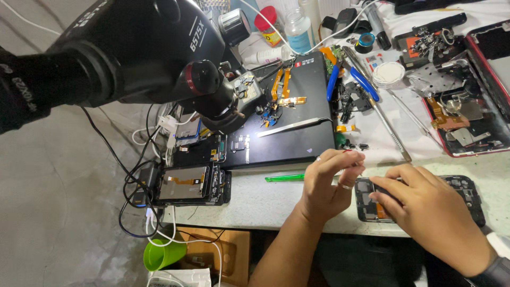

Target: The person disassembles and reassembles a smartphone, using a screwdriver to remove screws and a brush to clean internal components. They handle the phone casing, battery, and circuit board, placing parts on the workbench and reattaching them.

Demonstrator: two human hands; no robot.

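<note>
My left hand (328, 183) hovers over the near edge of the bench, its thumb and fingers pinched together on something too small to make out. A ring sits on one finger. My right hand (430, 210) lies flat over an opened black phone (467, 191) whose insides show, fingers pressing on its left half. The two hands almost touch above that phone's left end.
A black microscope (143, 53) fills the upper left. On the black mat (297, 135) lie metal tweezers (295, 126) and orange flex cables. A green stick (284, 178), stacked phone frames (194, 184), blue-handled pliers (350, 79), bottles and a red-framed phone (467, 114) crowd the bench.
</note>
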